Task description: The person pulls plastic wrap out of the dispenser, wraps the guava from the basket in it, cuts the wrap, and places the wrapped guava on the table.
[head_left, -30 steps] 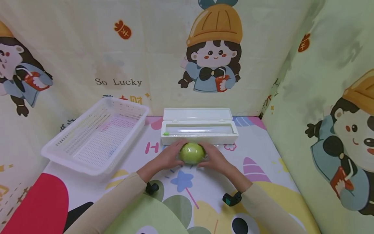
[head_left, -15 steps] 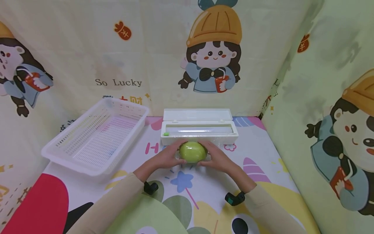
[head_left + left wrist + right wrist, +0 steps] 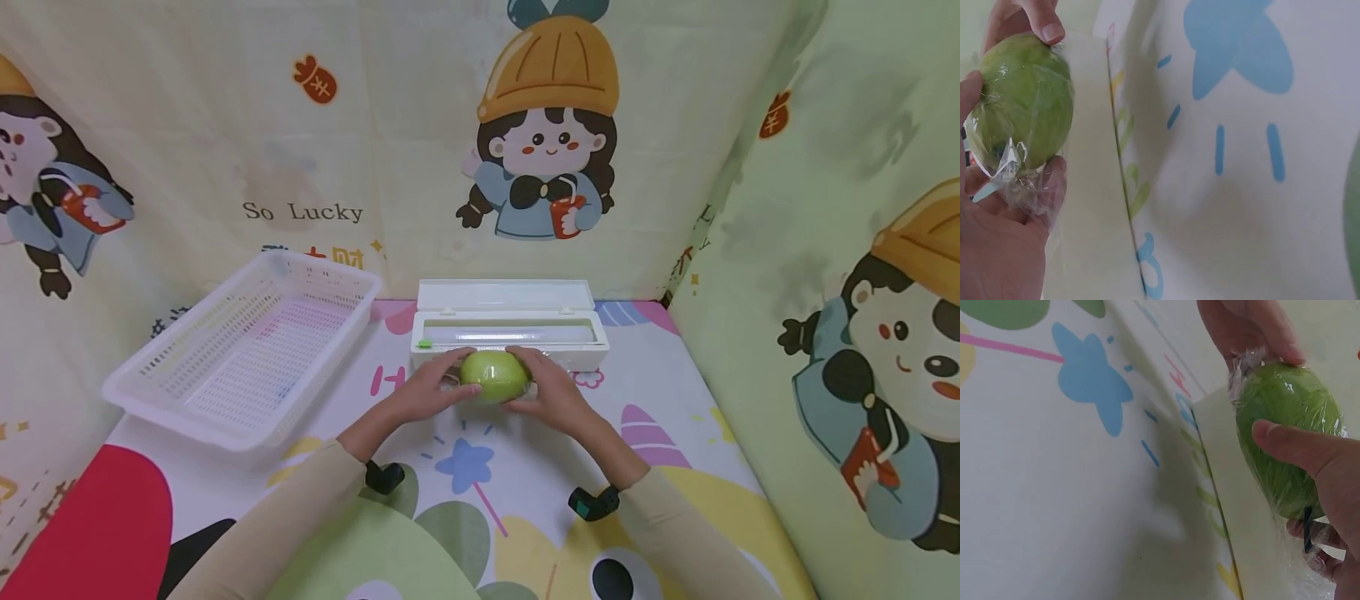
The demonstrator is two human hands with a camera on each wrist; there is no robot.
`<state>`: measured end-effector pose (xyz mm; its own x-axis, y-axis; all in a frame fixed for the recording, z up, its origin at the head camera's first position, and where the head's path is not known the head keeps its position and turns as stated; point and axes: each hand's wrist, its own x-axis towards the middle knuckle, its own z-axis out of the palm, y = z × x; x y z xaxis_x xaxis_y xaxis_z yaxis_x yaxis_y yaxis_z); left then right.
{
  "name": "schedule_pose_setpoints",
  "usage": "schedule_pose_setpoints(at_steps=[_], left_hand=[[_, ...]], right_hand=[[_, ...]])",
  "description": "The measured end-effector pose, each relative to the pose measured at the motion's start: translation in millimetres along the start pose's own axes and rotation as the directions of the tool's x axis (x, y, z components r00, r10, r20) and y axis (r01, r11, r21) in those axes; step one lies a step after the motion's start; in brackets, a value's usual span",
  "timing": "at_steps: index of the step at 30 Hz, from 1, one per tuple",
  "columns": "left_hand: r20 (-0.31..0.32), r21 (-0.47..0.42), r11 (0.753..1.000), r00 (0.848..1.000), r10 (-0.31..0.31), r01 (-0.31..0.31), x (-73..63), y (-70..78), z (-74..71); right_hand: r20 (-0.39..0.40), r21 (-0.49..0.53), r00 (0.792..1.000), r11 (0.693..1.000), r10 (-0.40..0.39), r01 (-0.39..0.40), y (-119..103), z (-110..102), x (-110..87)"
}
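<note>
An oval green fruit, wrapped in clear cling film, is held up between both hands in front of the white box. My left hand grips its left end. In the left wrist view, bunched film gathers at the fingers below the fruit. My right hand grips the right end, its thumb lying across the fruit in the right wrist view. A dark stem-like piece shows under the film near the right fingers. The far side of the fruit is hidden.
Right behind the hands stands an open white cling film dispenser with a film roll and a green slider. A white perforated basket sits at the left. Printed cloth walls close in the back and right.
Both hands have raised the wrapped fruit and brought it slightly towards the dispenser. The left thumb now lies further over its front. Dispenser and basket stay put.
</note>
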<state>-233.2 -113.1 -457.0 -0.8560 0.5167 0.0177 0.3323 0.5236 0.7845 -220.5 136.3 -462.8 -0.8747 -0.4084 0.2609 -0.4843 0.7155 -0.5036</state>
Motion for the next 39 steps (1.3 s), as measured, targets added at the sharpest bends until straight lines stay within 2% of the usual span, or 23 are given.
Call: schedule_pose_setpoints(at_steps=[8,15,23,27,31,34,39], left_hand=[[-0.068,0.098,0.995,0.997,0.038,-0.031,0.4,0.9,0.3],[-0.127,0.068,0.993,0.986,0.107,-0.099,2.3,-0.3,-3.3],[-0.112,0.073,0.976,0.971,0.213,-0.206,12.9,3.5,-5.7],[-0.116,0.073,0.975,0.970,0.216,-0.208,15.1,5.0,-5.9],[-0.098,0.069,0.979,0.975,0.197,-0.191,16.0,3.1,-6.1],[-0.092,0.071,0.980,0.978,0.190,-0.183,16.5,0.5,-5.8],[-0.100,0.060,0.981,0.977,0.191,-0.186,18.2,-1.6,-4.8]], right_hand=[[0.017,0.038,0.998,0.997,0.061,-0.061,-4,-5,4.2],[0.045,0.083,0.995,0.993,0.085,-0.088,-4,-11,8.7],[0.027,0.051,0.996,0.995,0.089,-0.091,-4,-18,13.0],[0.032,0.097,0.994,0.989,0.106,-0.109,1,-15,13.4],[0.023,0.168,0.998,0.984,0.051,-0.054,3,-10,14.4],[0.018,0.175,1.000,0.985,0.002,-0.005,4,-6,15.4],[-0.011,0.167,1.000,0.986,0.025,-0.023,4,-5,14.5]])
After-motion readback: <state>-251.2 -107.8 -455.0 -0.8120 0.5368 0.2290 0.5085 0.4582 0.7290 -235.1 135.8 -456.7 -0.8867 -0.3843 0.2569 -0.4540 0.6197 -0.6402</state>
